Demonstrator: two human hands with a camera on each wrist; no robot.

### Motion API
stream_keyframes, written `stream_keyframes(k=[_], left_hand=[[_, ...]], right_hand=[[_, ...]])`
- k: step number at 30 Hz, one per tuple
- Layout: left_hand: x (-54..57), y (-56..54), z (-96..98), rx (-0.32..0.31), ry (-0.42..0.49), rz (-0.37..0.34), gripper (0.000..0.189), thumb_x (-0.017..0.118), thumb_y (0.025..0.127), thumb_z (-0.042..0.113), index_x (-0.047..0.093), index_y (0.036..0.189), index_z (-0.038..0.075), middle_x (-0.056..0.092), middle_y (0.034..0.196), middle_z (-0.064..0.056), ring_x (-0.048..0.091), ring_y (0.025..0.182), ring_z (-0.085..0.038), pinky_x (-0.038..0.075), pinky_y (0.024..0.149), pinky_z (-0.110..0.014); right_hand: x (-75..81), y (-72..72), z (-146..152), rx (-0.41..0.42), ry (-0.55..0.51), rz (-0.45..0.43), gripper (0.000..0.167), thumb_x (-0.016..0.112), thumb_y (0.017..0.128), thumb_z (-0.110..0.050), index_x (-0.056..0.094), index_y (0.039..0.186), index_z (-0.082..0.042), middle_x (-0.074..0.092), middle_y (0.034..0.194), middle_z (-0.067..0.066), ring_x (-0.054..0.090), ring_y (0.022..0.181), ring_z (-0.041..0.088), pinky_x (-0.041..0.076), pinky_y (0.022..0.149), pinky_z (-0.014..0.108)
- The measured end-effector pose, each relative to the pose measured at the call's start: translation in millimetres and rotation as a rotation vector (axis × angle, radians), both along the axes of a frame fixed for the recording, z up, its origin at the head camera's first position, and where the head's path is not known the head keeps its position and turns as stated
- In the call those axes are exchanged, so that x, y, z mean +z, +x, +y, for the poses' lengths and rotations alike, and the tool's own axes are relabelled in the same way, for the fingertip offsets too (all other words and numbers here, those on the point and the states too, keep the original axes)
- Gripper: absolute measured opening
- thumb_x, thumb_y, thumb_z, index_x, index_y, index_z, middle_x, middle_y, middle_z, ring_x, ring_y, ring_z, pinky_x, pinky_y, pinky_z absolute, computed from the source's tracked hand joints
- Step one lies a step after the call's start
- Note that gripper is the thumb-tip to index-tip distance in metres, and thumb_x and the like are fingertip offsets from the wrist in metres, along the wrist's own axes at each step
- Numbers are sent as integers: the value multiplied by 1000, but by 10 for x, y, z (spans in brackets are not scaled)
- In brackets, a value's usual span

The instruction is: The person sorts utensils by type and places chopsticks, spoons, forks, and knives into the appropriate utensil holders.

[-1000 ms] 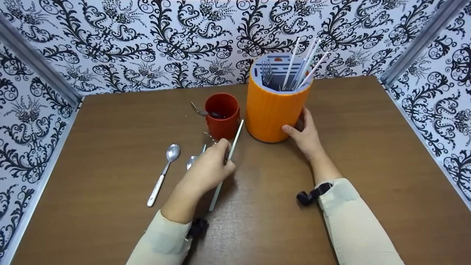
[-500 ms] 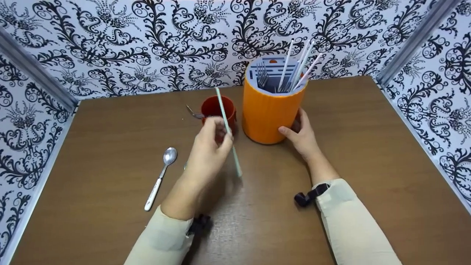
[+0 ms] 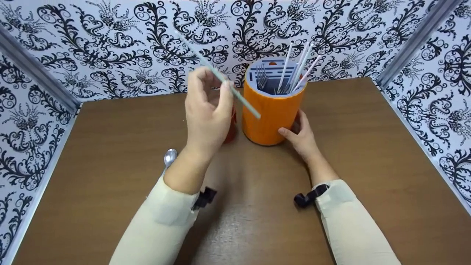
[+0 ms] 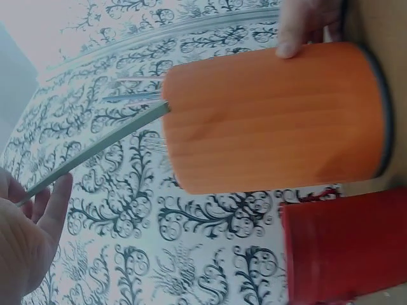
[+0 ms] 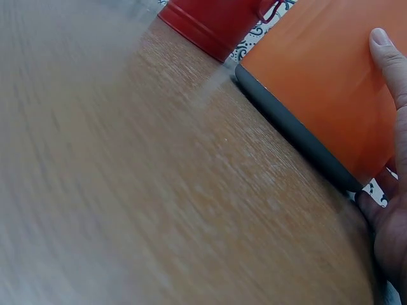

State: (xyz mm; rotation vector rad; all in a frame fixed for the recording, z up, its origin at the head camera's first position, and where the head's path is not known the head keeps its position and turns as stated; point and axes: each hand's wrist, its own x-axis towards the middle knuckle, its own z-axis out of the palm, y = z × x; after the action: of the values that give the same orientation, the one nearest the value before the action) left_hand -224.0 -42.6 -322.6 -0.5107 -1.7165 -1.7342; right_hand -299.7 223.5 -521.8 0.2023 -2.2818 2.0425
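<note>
Stick [image 3: 241, 98], apparently in transfer, is pinched by the left hand [image 3: 206, 114]; right hand [image 3: 303, 141] grips the holder [image 3: 270, 119] toward the table's [image 3: 110, 147] back edge; uprighting seems needed.

A thin, pale green stick [image 3: 241, 96] tilts midair in the left hand [image 3: 206, 110]. The right hand [image 3: 304, 140] holds a round orange pot [image 3: 268, 119] standing upright on the worktop [image 3: 368, 154].
</note>
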Motion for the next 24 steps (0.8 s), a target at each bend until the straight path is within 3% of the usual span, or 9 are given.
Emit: stream_keyframes(k=[6,11,18,24], left_hand=[[258,-176,197,-51,45,125,18,58,98,-5,48,113,-8,55,102,-18,61,87,-21,62,77,-37],[376,-316,364,-97,33,141,19,56,101,-5,46,117,-10,53,104,-17,61,93,-23,62,81,-36],[374,-452,541,-106,-63,97,20,54,103,-3,46,121,-8,53,108,-17,59,99,-25,60,86,-27],[296,-546,637,-65,-233,52,20,51,105,-1,47,124,-6,53,114,-18,59,105,-22,58,87,-21]], right_hand=[[-12,-21,26,15,-52,35,91,78,93,-22,22,164,-13,37,164,8,44,146,26,36,124,48],[-41,-5,32,5,-49,35,92,80,93,-25,23,164,-13,38,164,7,44,147,25,35,124,47],[-31,16,-3,4,-31,-8,90,76,95,-22,20,165,-14,36,166,7,42,149,25,33,126,46],[32,7,-17,-6,3,-36,91,75,95,-20,18,165,-11,33,167,12,40,150,29,32,127,47]])
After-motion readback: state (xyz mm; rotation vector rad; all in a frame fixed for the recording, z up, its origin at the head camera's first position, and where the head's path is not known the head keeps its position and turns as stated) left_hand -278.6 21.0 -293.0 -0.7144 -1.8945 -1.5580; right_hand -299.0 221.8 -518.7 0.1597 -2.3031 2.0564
